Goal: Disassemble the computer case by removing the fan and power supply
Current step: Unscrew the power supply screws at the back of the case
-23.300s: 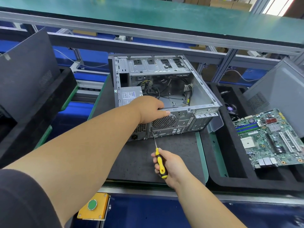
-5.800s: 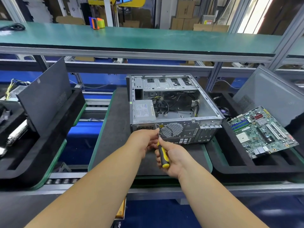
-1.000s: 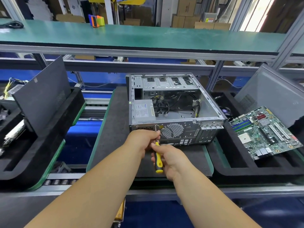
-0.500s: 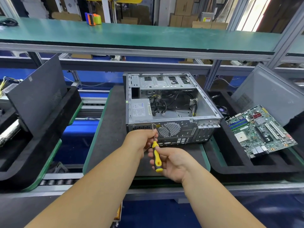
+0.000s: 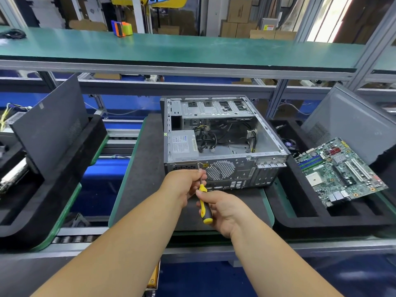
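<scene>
Right hand point(image 5: 222, 209) wrapped around the yellow-and-black handle of a screwdriver point(image 5: 204, 207); shaft runs up and away from it to the rear panel of the computer case point(image 5: 227, 146), tip at the panel's upper edge, just left of the round fan grille point(image 5: 219, 169). Left hand point(image 5: 186, 183) sits just ahead of and left of the right, fingers curled, pinching the shaft. Case lies open side up on a dark mat point(image 5: 143, 168) beyond both hands. Power supply point(image 5: 183, 144) inside the case, near-left corner, directly beyond the left hand, loose cables point(image 5: 206, 139) to its right. Motherboard point(image 5: 338, 170) lies tilted in a black foam tray point(image 5: 300, 211), well right of the right hand.
</scene>
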The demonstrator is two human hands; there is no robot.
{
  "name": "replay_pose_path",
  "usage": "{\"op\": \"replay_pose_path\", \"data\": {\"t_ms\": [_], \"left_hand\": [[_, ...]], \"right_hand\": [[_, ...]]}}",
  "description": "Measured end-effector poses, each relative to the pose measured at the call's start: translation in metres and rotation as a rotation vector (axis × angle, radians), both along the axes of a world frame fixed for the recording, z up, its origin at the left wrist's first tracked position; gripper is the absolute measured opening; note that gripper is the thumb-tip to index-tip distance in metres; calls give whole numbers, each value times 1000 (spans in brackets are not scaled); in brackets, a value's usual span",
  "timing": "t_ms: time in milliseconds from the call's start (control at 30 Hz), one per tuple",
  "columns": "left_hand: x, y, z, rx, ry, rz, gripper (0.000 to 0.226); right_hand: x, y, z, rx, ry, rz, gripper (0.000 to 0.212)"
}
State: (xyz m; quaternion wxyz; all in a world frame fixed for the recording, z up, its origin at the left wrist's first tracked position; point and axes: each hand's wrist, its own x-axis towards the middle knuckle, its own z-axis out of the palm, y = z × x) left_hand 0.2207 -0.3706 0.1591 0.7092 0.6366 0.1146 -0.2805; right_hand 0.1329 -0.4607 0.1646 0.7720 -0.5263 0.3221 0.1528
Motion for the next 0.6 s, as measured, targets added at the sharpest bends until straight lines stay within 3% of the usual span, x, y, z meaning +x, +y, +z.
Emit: {"op": "replay_pose_path", "data": {"t_ms": [167,333,467,600], "left_hand": [[-1,-2,1,-6,-9,7,20],[-3,-3,2,1,-1,6,19],[-3,-1,3,1,-1,11,18],[-5,-2,7,-7,23,14,26]], "right_hand": [[0,-1,2,-7,-51,46,12],[-8,-16,5,204,-19,130,33],[-10,-17,4,209,-24,105,22],[-9,-8,1,69,-25,79,8]]}}
